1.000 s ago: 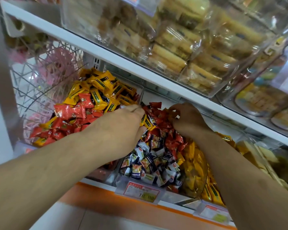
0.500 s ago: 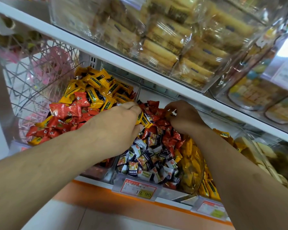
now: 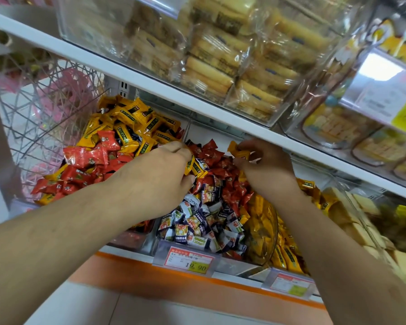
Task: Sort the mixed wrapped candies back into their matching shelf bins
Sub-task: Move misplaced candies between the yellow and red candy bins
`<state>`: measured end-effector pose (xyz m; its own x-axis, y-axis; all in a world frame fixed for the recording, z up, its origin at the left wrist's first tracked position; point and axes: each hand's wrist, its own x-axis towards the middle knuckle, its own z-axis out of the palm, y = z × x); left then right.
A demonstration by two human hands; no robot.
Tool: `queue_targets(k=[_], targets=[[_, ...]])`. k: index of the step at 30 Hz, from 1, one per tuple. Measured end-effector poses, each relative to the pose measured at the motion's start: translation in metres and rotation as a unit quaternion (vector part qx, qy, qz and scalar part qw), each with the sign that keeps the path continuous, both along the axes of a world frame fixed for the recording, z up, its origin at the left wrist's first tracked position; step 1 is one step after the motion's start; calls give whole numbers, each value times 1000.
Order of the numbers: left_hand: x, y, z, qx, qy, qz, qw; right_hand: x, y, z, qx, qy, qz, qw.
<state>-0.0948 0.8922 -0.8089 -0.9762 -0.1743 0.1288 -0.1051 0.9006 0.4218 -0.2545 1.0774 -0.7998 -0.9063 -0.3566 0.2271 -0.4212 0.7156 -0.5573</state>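
Right hand (image 3: pixel 265 165) pinches a yellow candy (image 3: pixel 237 150) just under the shelf edge (image 3: pixel 197 106), little room above. Left hand (image 3: pixel 159 174) grips yellow candies (image 3: pixel 189 164) over the middle bin (image 3: pixel 185 250), beside the divider (image 3: pixel 186 132).

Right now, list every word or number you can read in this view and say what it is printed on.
"19.90": on the red and yellow price tag clipped to the front of the middle candy bin; its smaller print is too blurred to read.
Second price tag on the bin to the right: unreadable.
Yellow shelf label at upper right: unreadable.
Yellow candy wrappers and navy and white candy wrappers: printed characters too small and blurred to read.
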Motion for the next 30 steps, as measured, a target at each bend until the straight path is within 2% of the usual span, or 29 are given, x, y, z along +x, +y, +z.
queue_targets(k=[2, 5, 12, 16, 19, 24, 27, 30], targets=[[0, 4, -1, -7, 4, -7, 1000, 19, 12, 4, -55, 1, 7, 998], [-1, 18, 2, -12, 68, -21, 997, 48, 29, -1, -40, 15, 54, 998], [-6, 40, -7, -14, 103, -79, 991, 62, 73, 8, -57, 42, 2, 998], [-11, 45, -10, -26, 79, -94, 992, 65, 92, 5, 6, 55, 10, 998], [-20, 56, -14, -70, 47, -101, 991, 66, 90, -2, 45, 74, 43, 995], [-38, 71, -23, -144, 23, -35, 989, 66, 87, -5, 45, 75, 49, 995], [-41, 74, -26, -121, 43, -10, 992, 66, 87, -5, 38, 60, 52, 996], [-38, 72, -21, -48, 68, 14, 996, 66, 90, -4, 41, 62, 59, 996]])
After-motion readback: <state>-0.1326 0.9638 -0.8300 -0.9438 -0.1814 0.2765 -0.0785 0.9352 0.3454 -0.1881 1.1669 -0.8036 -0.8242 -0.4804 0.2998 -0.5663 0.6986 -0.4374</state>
